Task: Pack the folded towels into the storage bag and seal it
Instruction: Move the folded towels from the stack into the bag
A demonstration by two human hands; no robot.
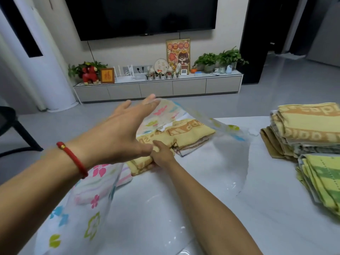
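Currently mid-pack: left hand (119, 133), fingers spread, lifts the storage bag (88, 205) flap; right hand (161, 155) clamped on a folded towel (191, 133) inside it on the tabletop (266, 218). Next: push deeper, fetch from the stack (309, 129)

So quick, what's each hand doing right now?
Left hand: open, fingers spread, lifting the top layer of the storage bag.
Right hand: closed on a folded yellow towel, pushing it into the bag.
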